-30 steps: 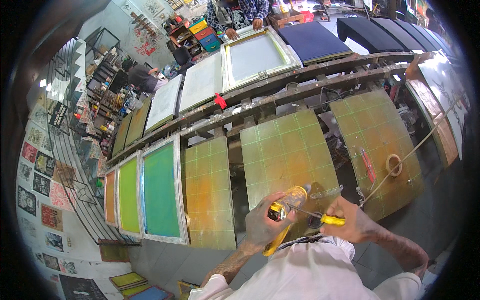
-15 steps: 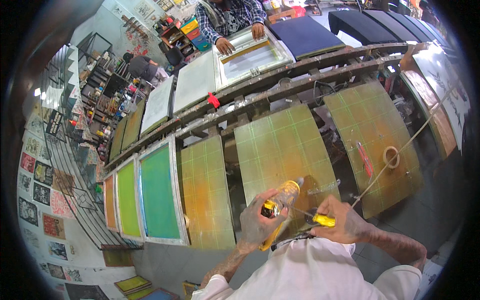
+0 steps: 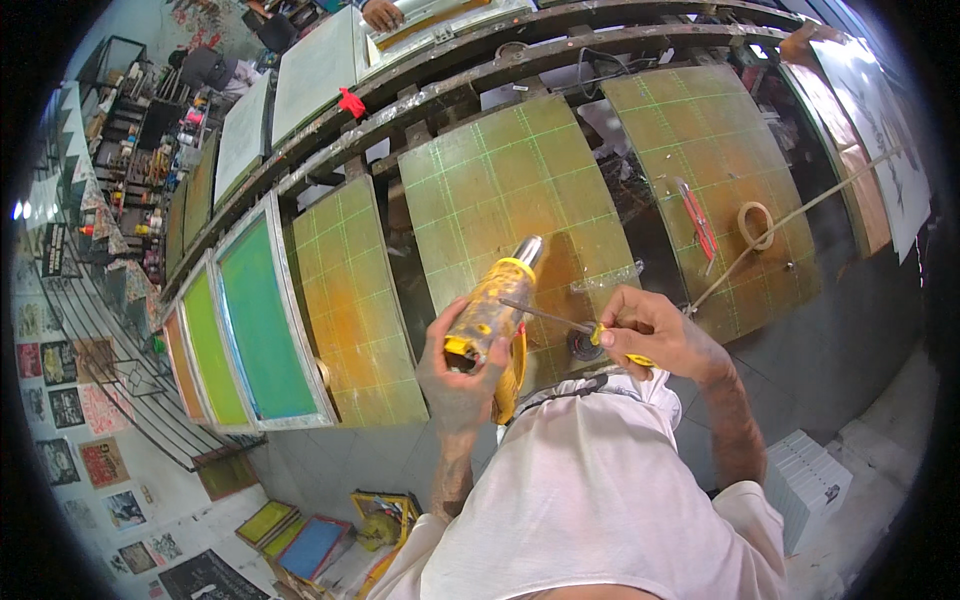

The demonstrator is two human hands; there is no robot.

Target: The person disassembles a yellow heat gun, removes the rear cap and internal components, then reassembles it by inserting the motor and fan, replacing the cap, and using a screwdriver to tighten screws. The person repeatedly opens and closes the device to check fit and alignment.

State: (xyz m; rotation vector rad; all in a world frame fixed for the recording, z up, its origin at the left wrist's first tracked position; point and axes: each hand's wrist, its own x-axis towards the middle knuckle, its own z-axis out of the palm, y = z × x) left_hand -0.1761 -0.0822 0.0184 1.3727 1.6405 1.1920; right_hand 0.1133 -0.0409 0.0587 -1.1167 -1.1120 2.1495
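Note:
A worn yellow heat gun (image 3: 490, 308) with a metal nozzle is gripped in my left hand (image 3: 450, 385), its body tilted and the nozzle pointing away from me. My right hand (image 3: 655, 330) pinches a screwdriver (image 3: 553, 316) by its yellow handle. The shaft runs left, and its tip meets the side of the heat gun's body or lies just in front of it; which one I cannot tell. A small dark round thing (image 3: 583, 345) shows below the shaft. Both hands are above the near edge of a grid-marked board (image 3: 480, 180).
Framed screens (image 3: 262, 310) lean at the left beside another grid-marked board (image 3: 350, 300). The right board (image 3: 700, 130) carries a tape roll (image 3: 744, 226) and a red cutter (image 3: 698, 222). A taut cord (image 3: 800, 212) crosses it. Another person's hand (image 3: 382, 14) rests on a frame beyond the rails.
The view has tipped downward, showing more of my shirt and the floor. The heat gun's nozzle has turned away from me, and the screwdriver's shaft is now plainly visible against the body.

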